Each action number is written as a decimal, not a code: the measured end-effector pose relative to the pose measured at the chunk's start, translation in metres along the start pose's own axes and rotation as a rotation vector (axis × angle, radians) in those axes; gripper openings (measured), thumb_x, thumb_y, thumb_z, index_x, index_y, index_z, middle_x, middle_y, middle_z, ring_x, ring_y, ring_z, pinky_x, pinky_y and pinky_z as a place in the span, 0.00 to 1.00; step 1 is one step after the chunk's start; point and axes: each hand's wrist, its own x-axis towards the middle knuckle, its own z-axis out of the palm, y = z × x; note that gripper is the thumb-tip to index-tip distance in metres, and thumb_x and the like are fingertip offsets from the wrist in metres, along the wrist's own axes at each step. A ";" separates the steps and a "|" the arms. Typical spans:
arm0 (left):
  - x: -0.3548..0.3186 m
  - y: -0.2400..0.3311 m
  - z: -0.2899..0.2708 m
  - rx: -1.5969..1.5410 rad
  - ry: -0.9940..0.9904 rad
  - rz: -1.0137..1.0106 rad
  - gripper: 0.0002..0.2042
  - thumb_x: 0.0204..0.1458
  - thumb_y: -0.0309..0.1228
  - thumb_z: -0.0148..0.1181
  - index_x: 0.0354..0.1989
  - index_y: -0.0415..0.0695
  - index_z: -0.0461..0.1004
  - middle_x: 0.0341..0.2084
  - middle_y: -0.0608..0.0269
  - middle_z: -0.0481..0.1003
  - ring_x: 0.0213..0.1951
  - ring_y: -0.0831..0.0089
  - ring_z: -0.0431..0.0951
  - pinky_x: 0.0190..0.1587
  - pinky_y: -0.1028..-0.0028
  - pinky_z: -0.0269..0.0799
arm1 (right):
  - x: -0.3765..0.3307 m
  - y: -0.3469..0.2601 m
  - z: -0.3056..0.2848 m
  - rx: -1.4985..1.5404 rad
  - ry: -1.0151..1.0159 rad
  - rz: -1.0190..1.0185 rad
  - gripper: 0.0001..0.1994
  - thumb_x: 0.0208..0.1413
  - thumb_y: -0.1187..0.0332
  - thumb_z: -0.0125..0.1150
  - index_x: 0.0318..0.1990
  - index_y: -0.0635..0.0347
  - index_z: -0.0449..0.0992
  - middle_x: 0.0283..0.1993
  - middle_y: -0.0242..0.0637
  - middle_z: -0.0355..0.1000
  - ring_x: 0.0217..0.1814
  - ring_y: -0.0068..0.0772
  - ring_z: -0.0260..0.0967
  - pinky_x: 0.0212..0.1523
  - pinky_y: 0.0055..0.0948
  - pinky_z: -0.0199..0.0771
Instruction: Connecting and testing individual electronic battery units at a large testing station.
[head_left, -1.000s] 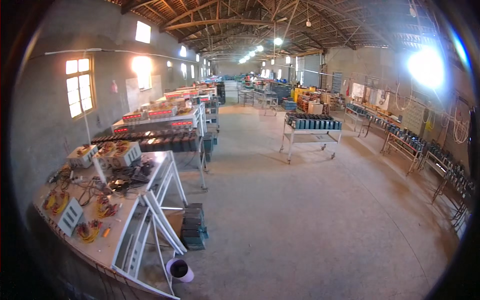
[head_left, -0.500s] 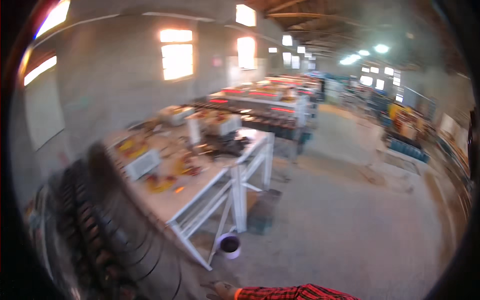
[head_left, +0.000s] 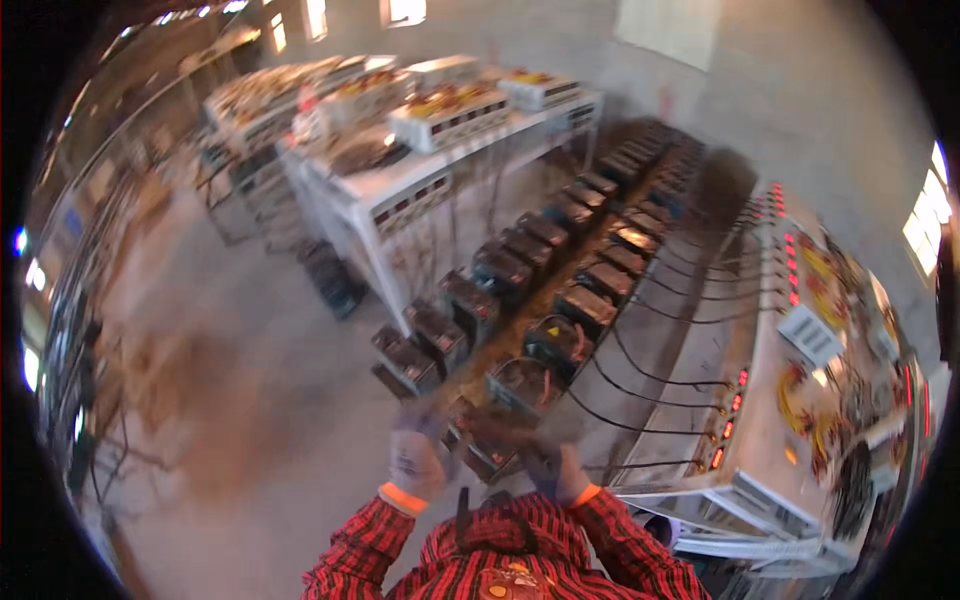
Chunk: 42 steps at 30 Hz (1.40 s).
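Observation:
My left hand and my right hand reach out low in the head view, both in what look like gloves. Between them is a dark box-shaped battery, at the near end of a double row. The left hand is by its left side and the right hand is close to its right end. Motion smears the fingers of both hands, so whether they grip the battery cannot be made out. Just beyond stands another battery with a cable on top, and to its left is the end battery of the other row.
A white bench with metered units stands beyond the left row. At right, another white bench has red-lit displays, and black cables run from it to the batteries. A dark battery-like block sits on the floor at left.
My view has swung from the aisle and benches down onto the battery rows. Earlier one hand showed at the lower edge; now both are beside the nearest battery.

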 end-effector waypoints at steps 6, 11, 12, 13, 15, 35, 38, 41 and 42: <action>-0.030 -0.046 0.029 -0.891 0.331 -1.052 0.24 0.59 0.35 0.62 0.61 0.37 0.69 0.54 0.51 0.76 0.50 0.64 0.78 0.53 0.69 0.74 | 0.119 0.016 -0.037 0.228 -0.374 0.271 0.19 0.63 0.68 0.54 0.59 0.63 0.74 0.34 0.28 0.76 0.30 0.20 0.64 0.32 0.19 0.65; 0.014 -0.022 0.064 -1.188 0.489 -1.237 0.23 0.61 0.35 0.60 0.62 0.37 0.69 0.49 0.51 0.78 0.46 0.65 0.79 0.48 0.71 0.76 | 0.165 0.009 -0.041 0.389 -0.641 0.154 0.19 0.62 0.71 0.54 0.60 0.65 0.73 0.37 0.31 0.76 0.32 0.22 0.66 0.34 0.20 0.67; 0.023 -0.017 0.071 -1.273 0.525 -1.266 0.23 0.62 0.35 0.59 0.62 0.37 0.69 0.48 0.51 0.78 0.45 0.66 0.79 0.47 0.71 0.77 | 0.172 0.008 -0.042 0.430 -0.697 0.130 0.19 0.62 0.71 0.54 0.60 0.65 0.73 0.38 0.32 0.76 0.33 0.22 0.67 0.35 0.20 0.67; 0.031 -0.013 0.078 -1.360 0.564 -1.291 0.23 0.62 0.35 0.58 0.62 0.37 0.68 0.47 0.51 0.79 0.43 0.66 0.80 0.45 0.72 0.77 | 0.178 0.005 -0.043 0.471 -0.752 0.108 0.19 0.62 0.72 0.54 0.60 0.65 0.72 0.39 0.32 0.76 0.33 0.23 0.67 0.35 0.20 0.68; 0.045 -0.006 0.083 -1.422 0.646 -1.321 0.23 0.63 0.35 0.58 0.63 0.37 0.68 0.46 0.51 0.79 0.42 0.67 0.80 0.44 0.72 0.78 | 0.191 0.003 -0.043 0.526 -0.847 0.088 0.19 0.62 0.72 0.53 0.60 0.66 0.72 0.39 0.33 0.76 0.34 0.23 0.68 0.36 0.20 0.68; -0.107 0.031 0.114 -0.710 0.720 -1.633 0.14 0.56 0.23 0.61 0.51 0.36 0.77 0.36 0.56 0.80 0.35 0.73 0.79 0.37 0.76 0.76 | 0.239 0.109 0.075 0.120 -0.803 -0.268 0.16 0.56 0.79 0.59 0.53 0.64 0.77 0.44 0.45 0.80 0.38 0.36 0.77 0.39 0.31 0.76; -0.121 0.040 0.124 -0.569 0.643 -1.597 0.14 0.55 0.22 0.61 0.51 0.36 0.77 0.36 0.56 0.81 0.35 0.72 0.79 0.37 0.75 0.75 | 0.239 0.129 0.097 -0.029 -0.911 -0.318 0.15 0.55 0.77 0.59 0.51 0.63 0.77 0.44 0.46 0.80 0.38 0.41 0.77 0.40 0.34 0.76; -0.118 0.048 0.135 -0.345 0.525 -1.501 0.15 0.55 0.21 0.60 0.52 0.38 0.77 0.37 0.55 0.82 0.35 0.67 0.81 0.38 0.71 0.76 | 0.240 0.148 0.118 -0.289 -1.042 -0.450 0.14 0.54 0.72 0.59 0.49 0.60 0.78 0.43 0.46 0.80 0.40 0.50 0.76 0.42 0.40 0.76; -0.116 0.050 0.139 -0.274 0.483 -1.465 0.16 0.54 0.21 0.60 0.52 0.38 0.77 0.38 0.55 0.83 0.35 0.66 0.81 0.38 0.70 0.76 | 0.241 0.154 0.124 -0.377 -1.080 -0.495 0.14 0.53 0.70 0.59 0.48 0.59 0.78 0.43 0.46 0.80 0.41 0.52 0.76 0.43 0.43 0.76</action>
